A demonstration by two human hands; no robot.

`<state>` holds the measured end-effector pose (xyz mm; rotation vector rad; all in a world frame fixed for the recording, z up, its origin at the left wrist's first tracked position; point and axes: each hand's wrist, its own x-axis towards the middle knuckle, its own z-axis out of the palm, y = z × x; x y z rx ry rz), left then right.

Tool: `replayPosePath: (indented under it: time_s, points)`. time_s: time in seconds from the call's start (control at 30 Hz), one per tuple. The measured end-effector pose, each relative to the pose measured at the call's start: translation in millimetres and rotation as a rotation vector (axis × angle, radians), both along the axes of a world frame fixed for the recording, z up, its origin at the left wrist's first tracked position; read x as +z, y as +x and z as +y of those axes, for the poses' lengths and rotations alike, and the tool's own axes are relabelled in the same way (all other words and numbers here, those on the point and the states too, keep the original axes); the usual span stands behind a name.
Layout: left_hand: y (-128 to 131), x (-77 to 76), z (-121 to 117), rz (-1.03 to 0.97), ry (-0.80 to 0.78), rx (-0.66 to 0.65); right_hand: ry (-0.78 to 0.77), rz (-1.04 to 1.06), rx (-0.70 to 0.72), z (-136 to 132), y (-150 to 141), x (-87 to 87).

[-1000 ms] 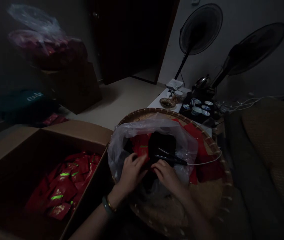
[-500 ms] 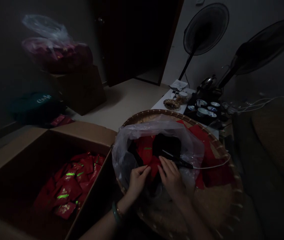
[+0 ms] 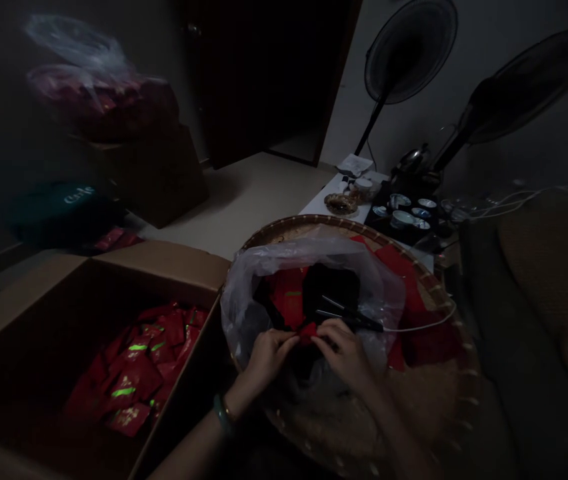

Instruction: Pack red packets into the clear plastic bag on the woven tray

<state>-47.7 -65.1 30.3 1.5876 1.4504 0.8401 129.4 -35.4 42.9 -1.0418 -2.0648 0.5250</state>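
Between my two hands a small red packet [image 3: 307,333] is pinched by its sides. My left hand [image 3: 269,357], with a green bangle [image 3: 223,415] at the wrist, is closed on the left edge. The fingertips of my right hand [image 3: 343,350] are closed on the right edge. Both hands are at the mouth of a clear plastic bag [image 3: 249,280], which lies in a round woven bamboo tray [image 3: 429,413]. Inside the bag are more red packets [image 3: 289,297] and dark pieces. A black tong-like tool [image 3: 359,319] with a white cord lies just beyond my right hand.
To the left stands an open cardboard box [image 3: 174,263] with a heap of red packets [image 3: 137,370]. Red sheets [image 3: 427,320] lie on the tray's right side. Behind it are tea cups [image 3: 403,219], two fans [image 3: 411,53] and a bag-topped carton [image 3: 159,173].
The red packet now looks shorter, folded or crumpled between my fingers. My hands have come slightly lower and closer around it, and the right fingers have curled. The view has shifted slightly.
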Motion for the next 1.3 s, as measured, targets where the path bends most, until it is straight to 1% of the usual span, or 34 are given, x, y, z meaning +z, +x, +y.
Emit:
replayPosePath:
  time_s: [0.1,0.23,0.27,0.3,0.37,0.43,0.5,0.63,0.73,0.87,0.93,1.03,1.1,1.2,1.3]
  points:
    - [-2,-2.3,2,0.024,0.022,-0.053,0.007,-0.049,0.002,-6,0,-4.6]
    - [-1,-4.3,2,0.046,0.024,-0.136,0.04,-0.15,0.046,-11,-1,-11.0]
    - [0,-4.5,2,0.05,0.033,-0.128,0.042,-0.184,0.032,-11,-2,-12.2]
    - [0,-4.2,1,0.053,0.054,-0.093,0.047,-0.224,0.012,-10,-2,-12.9]
    - [1,-1.4,1,0.065,0.13,0.031,0.07,-0.325,-0.004,-9,-2,-12.5]
    - [2,4.1,1,0.081,0.2,0.122,0.099,-0.414,0.031,-9,-4,-9.3]
    - [4,10.4,2,0.088,0.211,0.118,0.11,-0.476,0.073,-9,-8,-4.7]
    - [3,16.7,12,0.101,0.115,0.042,0.067,-0.563,0.122,-11,-13,0.4]
    - [-2,16.3,22,0.14,0.066,-0.008,0.046,-0.564,0.171,-11,-15,-3.6]
    - [-4,16.8,33,0.264,0.087,-0.083,0.035,-0.516,0.202,-5,-14,-11.3]
    - [-2,18.3,37,0.351,0.082,-0.087,0.047,-0.521,0.22,-1,-13,-12.7]
    - [-1,21.4,42,0.434,0.066,-0.055,0.127,-0.54,0.262,4,-12,-12.4]
    - [-2,23.8,43,0.401,0.041,-0.08,0.202,-0.519,0.271,6,-11,-12.0]
    - [-6,26.6,44,0.31,0.016,-0.143,0.288,-0.481,0.241,8,-11,-11.3]
    - [-10,28.0,45,0.293,-0.005,-0.157,0.325,-0.484,0.232,12,-9,-8.6]
